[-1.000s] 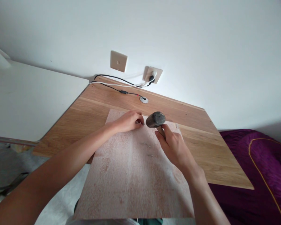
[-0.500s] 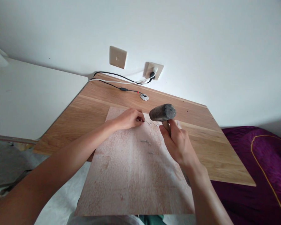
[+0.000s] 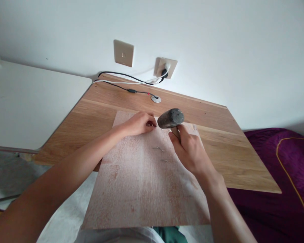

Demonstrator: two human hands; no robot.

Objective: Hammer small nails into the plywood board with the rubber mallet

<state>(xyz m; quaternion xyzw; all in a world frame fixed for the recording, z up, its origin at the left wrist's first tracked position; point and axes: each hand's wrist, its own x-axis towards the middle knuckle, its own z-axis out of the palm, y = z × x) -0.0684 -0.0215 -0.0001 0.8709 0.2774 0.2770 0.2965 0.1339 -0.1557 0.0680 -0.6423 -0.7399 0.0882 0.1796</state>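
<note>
We grip mallet (image 3: 170, 118) in right hand (image 3: 190, 150), fingers closed round handle (image 3: 176, 133); left hand (image 3: 140, 123) curled near far edge of board (image 3: 139, 189), cannot tell its hold.

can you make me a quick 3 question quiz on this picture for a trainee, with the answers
1. Which hand grips the mallet?

2. True or false: the left hand rests on the purple cloth.

3. Multiple choice: the thin metal pieces near the hands lie on
A) the pale board
B) the white tabletop
C) the floor

Key
1. The right hand.
2. False: it is at the far part of the pale board.
3. A
</note>
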